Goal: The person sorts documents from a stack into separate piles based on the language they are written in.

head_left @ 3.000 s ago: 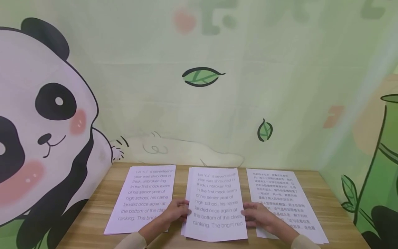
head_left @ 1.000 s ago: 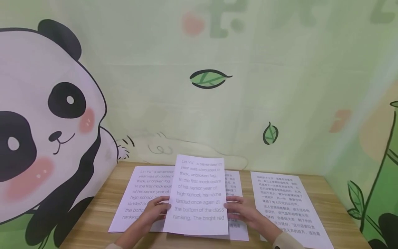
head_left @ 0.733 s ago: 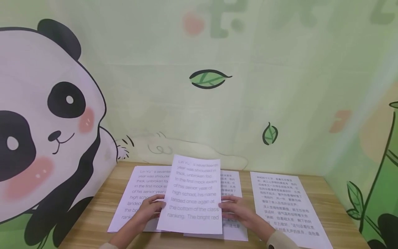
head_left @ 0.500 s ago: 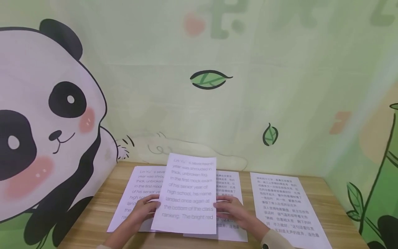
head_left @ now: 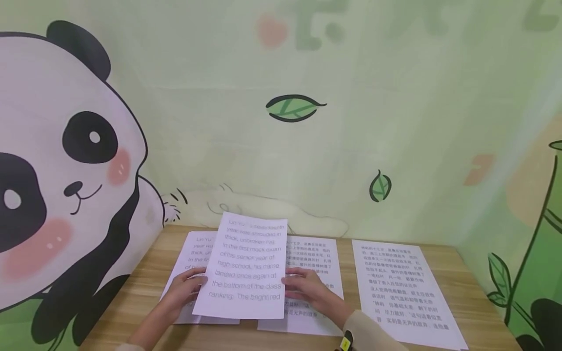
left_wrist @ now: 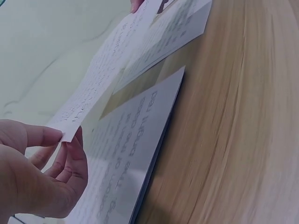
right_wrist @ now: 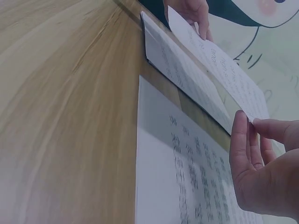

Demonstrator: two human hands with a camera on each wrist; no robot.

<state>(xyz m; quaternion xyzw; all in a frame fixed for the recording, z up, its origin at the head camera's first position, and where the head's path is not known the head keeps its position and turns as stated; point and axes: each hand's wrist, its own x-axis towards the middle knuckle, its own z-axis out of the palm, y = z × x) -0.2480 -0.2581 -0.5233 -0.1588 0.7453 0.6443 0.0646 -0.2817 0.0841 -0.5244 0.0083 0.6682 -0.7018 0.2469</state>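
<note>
A sheet of paper (head_left: 246,265) printed with English text is held up off the table between both hands. My left hand (head_left: 186,287) pinches its left edge; in the left wrist view the thumb and fingers (left_wrist: 72,161) close on a corner. My right hand (head_left: 311,290) pinches the right edge, thumb against fingers in the right wrist view (right_wrist: 261,163). Under the held sheet, to the left, lies a stack of English pages (head_left: 199,239), partly covered. A page with Chinese text (head_left: 311,253) lies in the middle, its left part hidden behind the held sheet.
Another page of Chinese text (head_left: 399,287) lies at the right of the wooden table (head_left: 351,336). Behind the table hangs a pale green backdrop (head_left: 210,122) with a panda and leaves drawn on it. A dark band with a yellow patch (head_left: 346,341) shows at the right sleeve.
Both hands have lifted the English sheet off the middle pile and carried it leftward over the left stack. Chinese text beneath it in the middle has come into view.
</note>
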